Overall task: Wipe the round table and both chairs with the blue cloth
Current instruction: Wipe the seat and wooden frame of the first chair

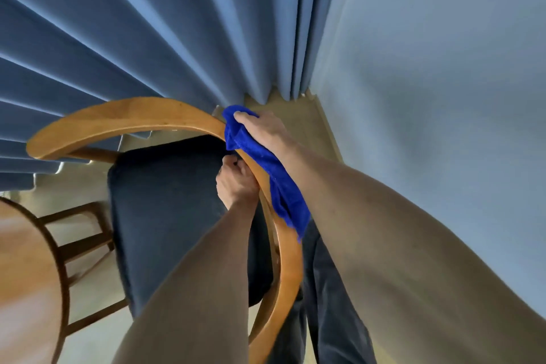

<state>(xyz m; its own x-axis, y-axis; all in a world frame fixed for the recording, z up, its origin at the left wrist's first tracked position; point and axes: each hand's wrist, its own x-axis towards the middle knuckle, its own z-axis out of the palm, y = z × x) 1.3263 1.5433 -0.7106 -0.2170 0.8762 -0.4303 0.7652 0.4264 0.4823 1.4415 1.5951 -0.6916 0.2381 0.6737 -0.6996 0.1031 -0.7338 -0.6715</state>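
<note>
Blue pleated curtains [124, 38] are filling the upper left of the frame, a pale blue wall [443, 68] is taking the right side, and light flooring is showing between them. At centre, a curved wooden chair backrest rail [133, 115] is arching over a dark blue upholstered seat [177, 210]. The right hand [263, 130] is curling over the bright blue microfibre cloth [266, 168], pressing it onto the rail where it is bending toward the lower centre; the cloth's tail is draping down along the rail's outer side. The left hand [236, 183] is gripping the rail just below, from the inner side, seemingly steadying the chair. At lower left, the edge of the round wooden table [26, 275] is showing, with a second dark-framed chair [82, 233] partly hidden behind it.

Judging by this, the chair-wiping step is under way. The next move is likely calling for sliding the cloth along the rail toward the left end while keeping pressure, then covering the remaining frame.
</note>
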